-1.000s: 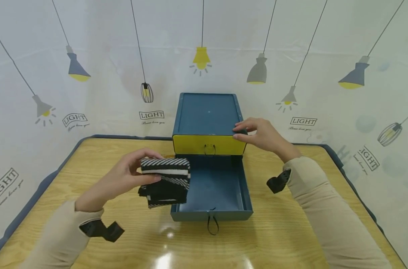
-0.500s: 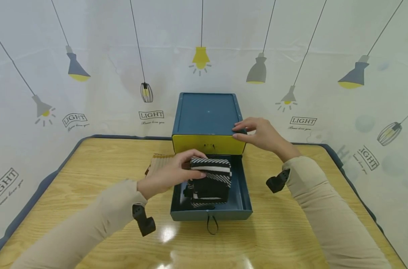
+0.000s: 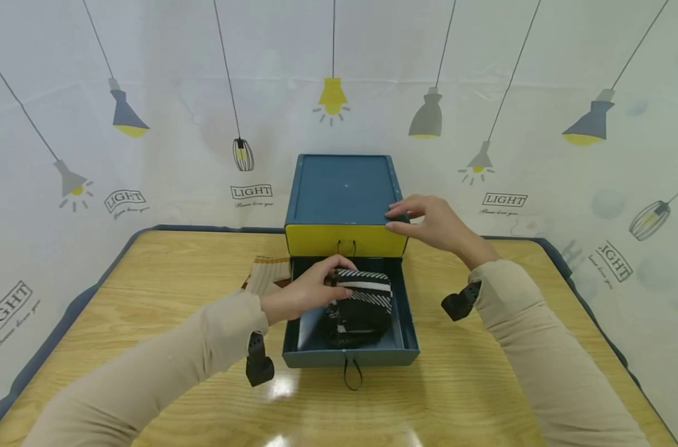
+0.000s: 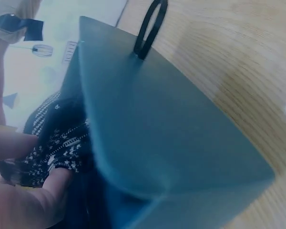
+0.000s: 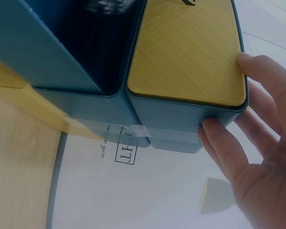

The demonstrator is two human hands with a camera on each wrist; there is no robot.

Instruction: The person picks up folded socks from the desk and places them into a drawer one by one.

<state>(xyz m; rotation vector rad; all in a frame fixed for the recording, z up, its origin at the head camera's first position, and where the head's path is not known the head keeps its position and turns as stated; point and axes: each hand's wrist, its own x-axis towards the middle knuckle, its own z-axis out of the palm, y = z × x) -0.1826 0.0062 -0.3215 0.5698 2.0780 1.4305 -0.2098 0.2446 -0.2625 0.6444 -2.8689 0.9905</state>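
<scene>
My left hand (image 3: 316, 288) reaches into the pulled-out lower drawer (image 3: 350, 359) in the head view. Its thumb and fingers pinch the left side of folded black-and-white patterned knit socks (image 3: 367, 310). In the left wrist view the fingertips press into the dark knit (image 4: 62, 148) behind the drawer's front wall; the bundle's underside is hidden. At the upper drawer box (image 3: 344, 186), my right hand (image 3: 428, 220) rests its fingertips on the right front corner. In the right wrist view its digits (image 5: 219, 136) touch the edges around the yellow front (image 5: 190, 52).
Beige ribbed knit socks (image 3: 266, 276) with brown parts lie on the wooden table (image 3: 177, 267), just left of the drawer. A dark loop pull (image 3: 352, 375) hangs from the lower drawer's front. The lamp-print sheet (image 3: 177, 124) rises behind the table.
The left hand has carried the black-and-white socks rightward and down into the lower drawer. That exposes the beige socks on the table. The right hand has stayed at the upper corner.
</scene>
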